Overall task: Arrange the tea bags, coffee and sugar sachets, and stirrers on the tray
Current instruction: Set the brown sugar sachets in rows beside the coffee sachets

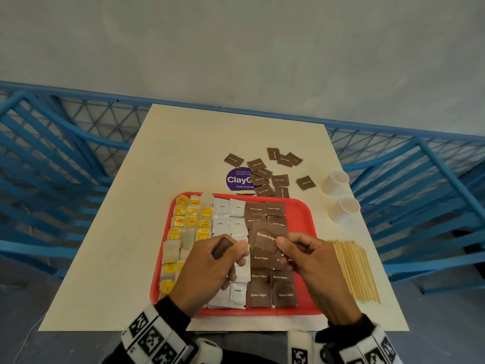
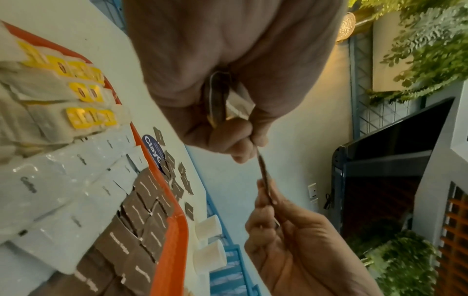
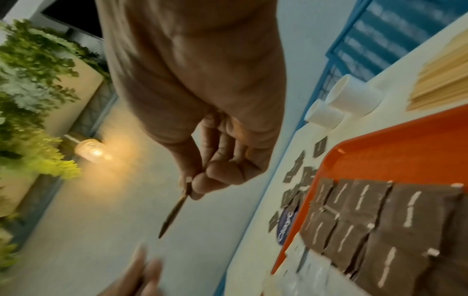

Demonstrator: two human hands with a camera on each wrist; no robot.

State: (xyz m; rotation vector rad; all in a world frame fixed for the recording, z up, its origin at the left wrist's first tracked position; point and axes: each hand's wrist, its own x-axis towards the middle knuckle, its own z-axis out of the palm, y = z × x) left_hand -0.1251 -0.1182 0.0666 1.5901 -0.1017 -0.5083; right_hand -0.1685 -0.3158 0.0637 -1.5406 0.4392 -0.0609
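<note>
A red tray (image 1: 301, 219) holds yellow-tagged tea bags (image 1: 186, 224) on the left, white coffee sachets (image 1: 228, 216) in the middle and brown sugar sachets (image 1: 273, 292) on the right. Over the tray, my right hand (image 1: 301, 253) pinches one brown sugar sachet (image 1: 267, 237) between thumb and fingers; the sachet (image 3: 174, 212) shows edge-on in the right wrist view. My left hand (image 1: 210, 264) is curled round a few brown sachets (image 1: 221, 248) and a white one (image 2: 238, 104). Wooden stirrers (image 1: 354, 269) lie on the table right of the tray.
Several loose brown sachets (image 1: 265, 174) lie scattered beyond the tray, partly over a purple round sticker (image 1: 238, 179). Two white paper cups (image 1: 337, 181) (image 1: 345, 208) lie on their sides at the right. Blue metal seating and railing (image 1: 65, 158) surround the cream table (image 1: 183, 148).
</note>
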